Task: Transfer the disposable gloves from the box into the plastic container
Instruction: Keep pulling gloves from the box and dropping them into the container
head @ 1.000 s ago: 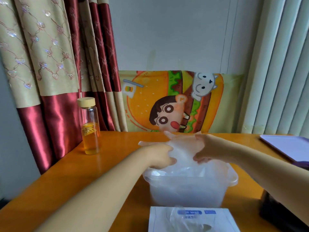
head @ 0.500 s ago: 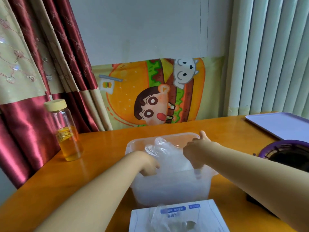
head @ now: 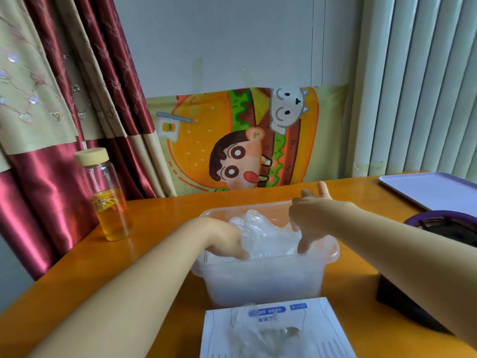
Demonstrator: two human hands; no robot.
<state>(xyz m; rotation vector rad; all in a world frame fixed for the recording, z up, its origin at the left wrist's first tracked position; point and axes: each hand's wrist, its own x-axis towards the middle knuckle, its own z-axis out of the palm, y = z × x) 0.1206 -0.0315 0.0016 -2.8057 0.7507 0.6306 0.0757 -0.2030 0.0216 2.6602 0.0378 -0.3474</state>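
Box [head: 333,321] at the near edge of the surface [head: 154,228]. It's white with a blue label. The writing is upside down to the camera and too blurred to read. Faint hand outlines are printed on the lid. A crumpled glove [head: 258,329] pokes out of its top opening.

Container [head: 263,277] sits just behind the box, frosted plastic, long axis left-right. The gloves [head: 265,233] are inside it as a clear bunched heap that rises above the rim. The heap has no clean axis and no fingertip direction I can make out.

Left hand [head: 227,241] is in the container's left side, fingers [head: 242,253] curled down and grasping the film. Right hand [head: 307,218] is over the right side, thumb down into the heap, two fingers straight out past the far rim. Can't tell if it's pinching or released.

Bottle [head: 108,195] of amber liquid, pale cap, stands upright well left of the container. Cartoon burger cloth [head: 240,140] hangs on the wall behind. Pale tray [head: 433,189] far right.
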